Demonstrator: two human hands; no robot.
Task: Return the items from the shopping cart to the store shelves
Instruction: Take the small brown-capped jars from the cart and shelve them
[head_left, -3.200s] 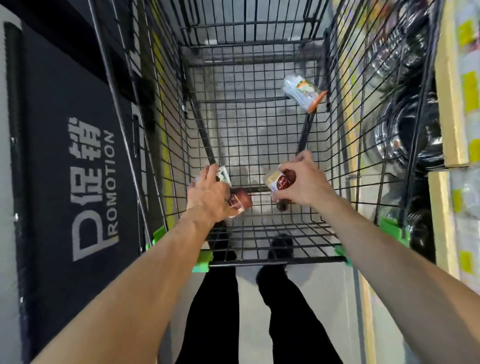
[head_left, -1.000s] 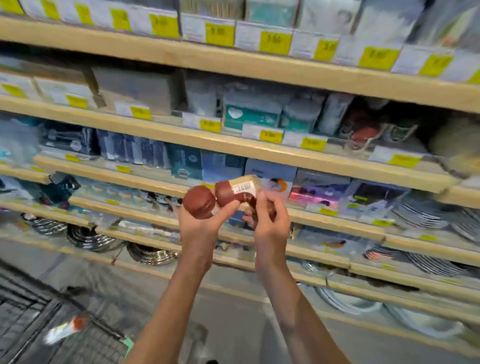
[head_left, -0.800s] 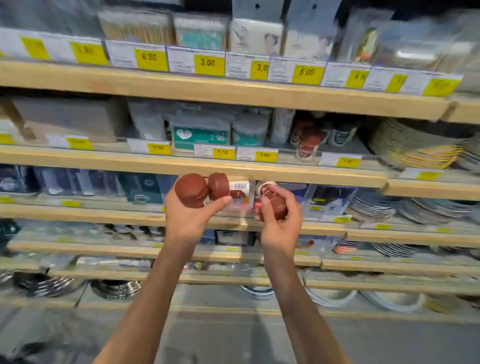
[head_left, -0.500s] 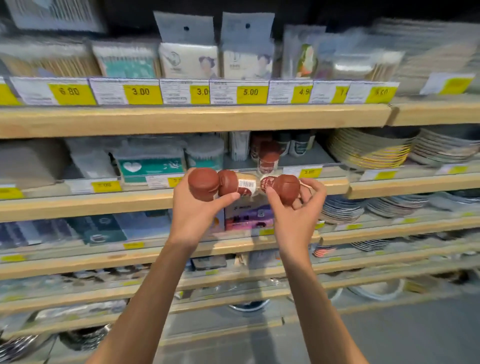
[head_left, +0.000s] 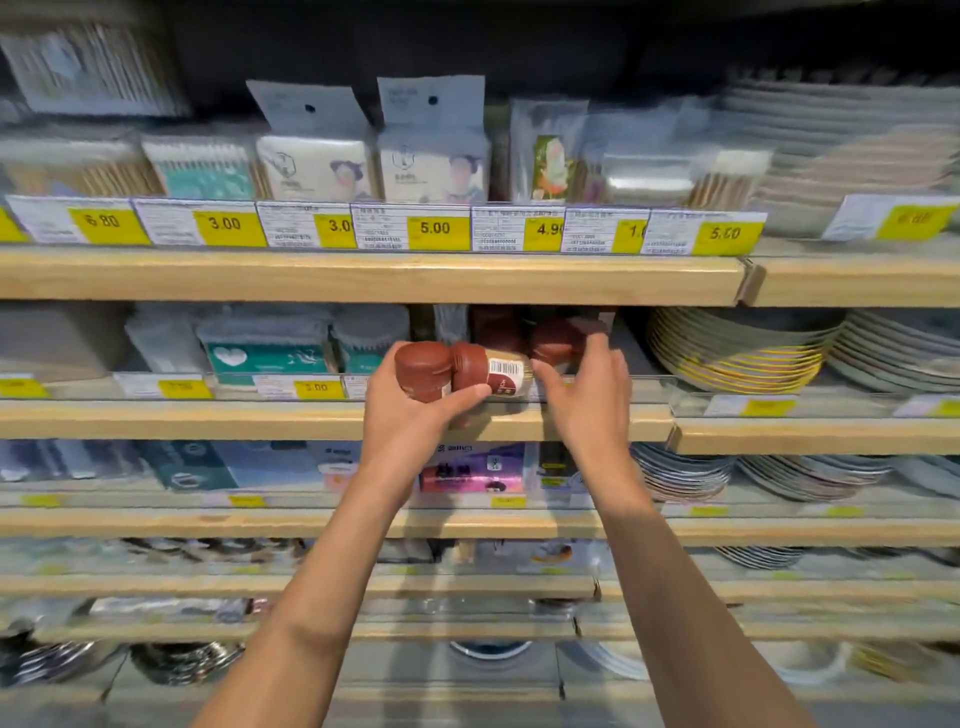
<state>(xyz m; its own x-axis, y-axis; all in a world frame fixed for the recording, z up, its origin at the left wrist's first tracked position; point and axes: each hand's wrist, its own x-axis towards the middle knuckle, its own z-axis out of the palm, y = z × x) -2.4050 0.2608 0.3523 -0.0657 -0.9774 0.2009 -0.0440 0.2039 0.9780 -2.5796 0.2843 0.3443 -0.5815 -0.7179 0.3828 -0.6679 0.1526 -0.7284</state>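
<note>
My left hand (head_left: 410, 415) grips two small jars with brown caps (head_left: 457, 371), lying sideways side by side, one showing a barcode label. It holds them in front of the second wooden shelf (head_left: 234, 420). My right hand (head_left: 589, 400) reaches over that shelf's clear front rail, fingers curled round a third brown-capped jar (head_left: 556, 340). This jar sits among similar brown jars (head_left: 496, 327) standing at the back of the shelf. Whether it touches the shelf board is hidden by my hand.
Boxes of cotton swabs (head_left: 265, 353) stand left of the jars, stacked plates (head_left: 737, 353) to the right. The upper shelf (head_left: 363, 278) carries packets behind yellow price tags. Lower shelves hold boxed goods, plates and metal ware. The cart is out of view.
I turned from the cart to the shelves with three jars. Over the last half second my right hand moved its jar up and forward onto the second shelf; my left hand stayed level.
</note>
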